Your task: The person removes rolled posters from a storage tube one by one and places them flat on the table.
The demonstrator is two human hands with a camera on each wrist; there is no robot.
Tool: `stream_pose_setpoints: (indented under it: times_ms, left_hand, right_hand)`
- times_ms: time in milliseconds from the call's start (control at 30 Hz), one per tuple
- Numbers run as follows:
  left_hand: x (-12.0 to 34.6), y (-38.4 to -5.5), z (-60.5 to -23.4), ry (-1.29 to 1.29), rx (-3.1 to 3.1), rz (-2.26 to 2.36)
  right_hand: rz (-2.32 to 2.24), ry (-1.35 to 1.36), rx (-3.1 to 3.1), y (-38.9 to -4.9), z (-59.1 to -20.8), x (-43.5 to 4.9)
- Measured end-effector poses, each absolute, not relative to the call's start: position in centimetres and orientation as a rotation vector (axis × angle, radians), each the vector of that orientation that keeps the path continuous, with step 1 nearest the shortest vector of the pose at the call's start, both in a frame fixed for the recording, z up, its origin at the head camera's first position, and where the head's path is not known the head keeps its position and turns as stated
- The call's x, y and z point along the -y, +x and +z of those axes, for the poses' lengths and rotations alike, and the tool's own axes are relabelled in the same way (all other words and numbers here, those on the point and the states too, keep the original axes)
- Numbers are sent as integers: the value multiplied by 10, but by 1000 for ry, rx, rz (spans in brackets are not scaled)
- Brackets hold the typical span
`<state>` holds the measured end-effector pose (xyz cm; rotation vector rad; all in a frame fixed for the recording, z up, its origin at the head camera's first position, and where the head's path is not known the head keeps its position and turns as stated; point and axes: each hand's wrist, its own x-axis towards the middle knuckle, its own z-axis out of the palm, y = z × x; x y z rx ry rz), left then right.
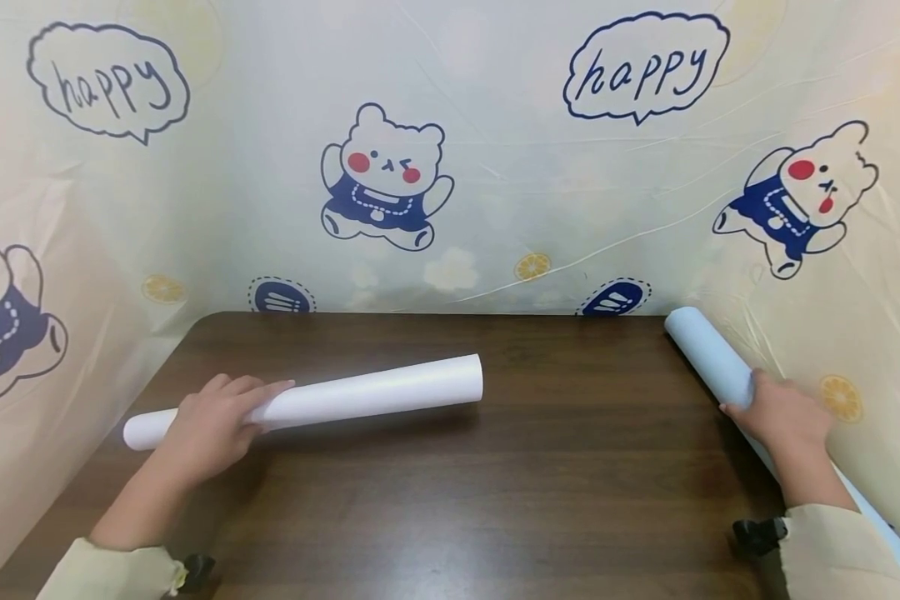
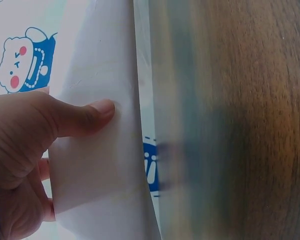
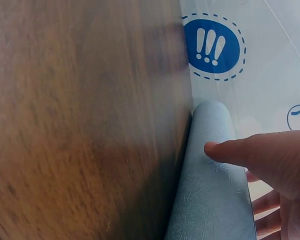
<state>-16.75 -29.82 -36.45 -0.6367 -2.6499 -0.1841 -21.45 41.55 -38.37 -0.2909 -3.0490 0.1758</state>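
Observation:
A long white paper roll (image 1: 375,392) slants over the left half of the table, its wider end towards the middle. My left hand (image 1: 213,421) grips it near its left end. In the left wrist view the thumb (image 2: 85,119) lies across the white paper roll (image 2: 97,165), with the other fingers partly hidden behind it. Along the table's right edge runs a light blue roll (image 1: 708,354), its surface finely creased in the right wrist view. My right hand (image 1: 783,417) holds it from above, the thumb (image 3: 230,151) on one side and the fingers around the other.
The dark brown wooden table (image 1: 540,483) meets a printed sheet (image 1: 510,183) with bear drawings, which hangs behind it and along both sides. Black bands (image 1: 759,536) show at the sleeve cuffs.

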Motion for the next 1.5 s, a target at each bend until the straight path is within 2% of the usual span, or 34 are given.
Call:
stream_pose_setpoints:
  times_ms: [1167,1333,1500]
  left_hand:
    - [266,-170,-357,-700,2675,-206]
    - [258,-173,-358,-737,2645,-186]
    - [241,-179,-360,-773,2650,-159]
  right_hand:
    - [115,-163,2977,-218,-377,-372]
    - [82,-28,2867,-220,-373,-355]
    - [146,151,2822,-221,-359,-313]
